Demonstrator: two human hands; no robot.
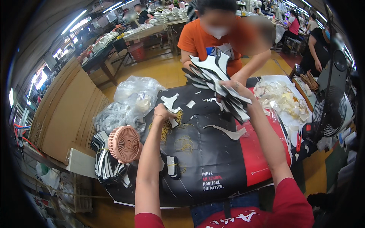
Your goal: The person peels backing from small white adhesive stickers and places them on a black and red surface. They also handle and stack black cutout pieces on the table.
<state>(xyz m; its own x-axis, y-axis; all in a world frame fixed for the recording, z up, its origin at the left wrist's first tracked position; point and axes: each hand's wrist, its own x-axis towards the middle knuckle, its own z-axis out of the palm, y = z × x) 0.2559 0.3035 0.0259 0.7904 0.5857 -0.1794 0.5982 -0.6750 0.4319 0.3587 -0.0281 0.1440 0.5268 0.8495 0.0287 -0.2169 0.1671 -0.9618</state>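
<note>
Fat stack of cut pieces clamped in right hand at 12; left hand fingers curled on rubber bands; stack not yet banded, one bundle banded at 8.

Cut pieces: you hold a fanned stack of thin black-and-white sheet, smooth, slightly glossy, synthetic-looking.
Worktop cover: glossy printed black-and-red poster sheet.
Rubber bands: thin yellow loops, matt.
Small fan: pink moulded plastic, matt.
Bags: clear crinkled plastic film, shiny.
Cardboard: brown, matt sheets.
</note>
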